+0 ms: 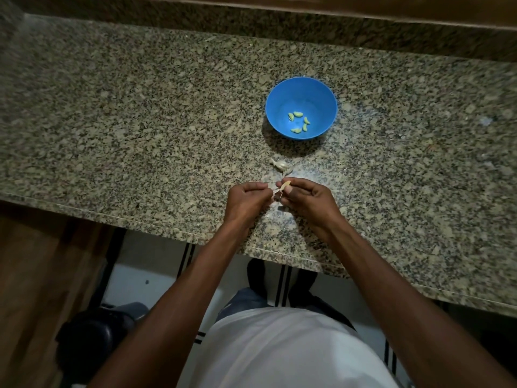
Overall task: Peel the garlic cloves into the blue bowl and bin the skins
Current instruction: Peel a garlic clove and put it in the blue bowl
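While both hands [275, 198] curl inward, fingertips pinch a garlic clove [286, 185].

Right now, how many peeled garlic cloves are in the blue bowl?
5, lying in a loose ring on the floor of the blue bowl: peeled cloves at the far side, left, right and two nearest the person. None looks hidden.

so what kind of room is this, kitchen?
Most likely a home kitchen: a speckled granite counter with wood cabinetry below, a blue bowl holding peeled garlic cloves, and a dark bin on the tiled floor at left.
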Action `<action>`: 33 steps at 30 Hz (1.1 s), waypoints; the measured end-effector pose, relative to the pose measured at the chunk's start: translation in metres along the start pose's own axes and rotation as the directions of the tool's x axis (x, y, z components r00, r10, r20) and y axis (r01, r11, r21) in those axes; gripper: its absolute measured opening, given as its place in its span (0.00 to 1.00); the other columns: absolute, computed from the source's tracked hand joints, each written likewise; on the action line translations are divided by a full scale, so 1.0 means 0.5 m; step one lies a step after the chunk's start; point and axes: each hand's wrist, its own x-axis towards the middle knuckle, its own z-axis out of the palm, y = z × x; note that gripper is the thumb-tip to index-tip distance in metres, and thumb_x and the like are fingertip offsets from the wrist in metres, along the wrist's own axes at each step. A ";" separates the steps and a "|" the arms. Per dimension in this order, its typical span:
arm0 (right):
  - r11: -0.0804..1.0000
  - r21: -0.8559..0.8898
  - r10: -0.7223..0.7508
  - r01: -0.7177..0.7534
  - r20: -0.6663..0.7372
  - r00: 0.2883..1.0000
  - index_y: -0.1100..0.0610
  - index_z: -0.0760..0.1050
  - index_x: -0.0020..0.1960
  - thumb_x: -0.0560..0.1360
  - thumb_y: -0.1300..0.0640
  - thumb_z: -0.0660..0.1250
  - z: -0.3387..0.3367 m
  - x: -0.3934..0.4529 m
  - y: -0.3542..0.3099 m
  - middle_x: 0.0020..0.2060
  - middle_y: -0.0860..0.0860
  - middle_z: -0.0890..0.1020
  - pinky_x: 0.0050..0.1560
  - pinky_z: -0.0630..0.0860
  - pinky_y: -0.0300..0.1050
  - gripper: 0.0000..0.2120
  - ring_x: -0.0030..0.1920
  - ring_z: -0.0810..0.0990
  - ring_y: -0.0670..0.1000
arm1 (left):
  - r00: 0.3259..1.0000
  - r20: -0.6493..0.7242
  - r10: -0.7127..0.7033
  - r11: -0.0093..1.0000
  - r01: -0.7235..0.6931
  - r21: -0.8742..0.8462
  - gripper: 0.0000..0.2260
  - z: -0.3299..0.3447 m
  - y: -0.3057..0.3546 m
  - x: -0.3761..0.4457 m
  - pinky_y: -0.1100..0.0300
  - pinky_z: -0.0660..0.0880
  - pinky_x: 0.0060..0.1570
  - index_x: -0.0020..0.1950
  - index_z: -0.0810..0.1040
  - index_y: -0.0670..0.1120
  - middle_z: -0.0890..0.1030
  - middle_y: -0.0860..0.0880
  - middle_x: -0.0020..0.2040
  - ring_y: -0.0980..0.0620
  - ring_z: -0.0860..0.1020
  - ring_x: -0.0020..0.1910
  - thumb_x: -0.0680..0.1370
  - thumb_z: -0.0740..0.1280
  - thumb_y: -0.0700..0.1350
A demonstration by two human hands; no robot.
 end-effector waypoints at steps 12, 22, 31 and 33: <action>0.999 -0.016 0.047 -0.047 0.000 0.999 0.60 0.83 0.64 0.81 0.65 0.70 -0.006 -0.002 -0.013 0.52 0.59 0.87 0.59 0.84 0.54 0.12 0.48 0.86 0.53 | 0.960 0.038 0.276 0.877 -0.268 0.399 0.05 -0.021 -0.031 0.014 0.59 0.84 0.46 0.52 0.88 0.48 0.88 0.51 0.46 0.56 0.86 0.44 0.78 0.74 0.40; 0.978 -0.202 -0.051 0.049 -0.004 0.999 0.64 0.84 0.58 0.78 0.63 0.74 -0.005 -0.009 -0.017 0.49 0.61 0.88 0.51 0.85 0.50 0.09 0.46 0.87 0.56 | 0.925 0.154 0.347 0.925 -0.365 0.107 0.06 -0.026 -0.016 -0.003 0.58 0.84 0.50 0.53 0.87 0.45 0.88 0.50 0.46 0.53 0.87 0.48 0.78 0.76 0.44; 0.959 -0.249 -0.125 0.132 0.041 0.991 0.62 0.85 0.58 0.76 0.58 0.78 0.014 -0.025 -0.019 0.49 0.57 0.89 0.50 0.83 0.43 0.13 0.49 0.88 0.53 | 0.943 0.108 0.316 0.948 -0.317 -0.003 0.06 -0.015 -0.015 0.000 0.60 0.83 0.49 0.51 0.88 0.43 0.89 0.49 0.47 0.52 0.87 0.48 0.75 0.78 0.39; 0.914 -0.361 -0.180 0.185 0.047 0.982 0.61 0.86 0.55 0.77 0.57 0.77 0.013 -0.026 -0.020 0.45 0.56 0.89 0.48 0.84 0.46 0.10 0.46 0.89 0.54 | 0.939 0.120 0.322 0.946 -0.325 -0.001 0.06 -0.014 -0.017 0.001 0.60 0.83 0.48 0.51 0.88 0.42 0.89 0.48 0.46 0.51 0.87 0.48 0.74 0.79 0.39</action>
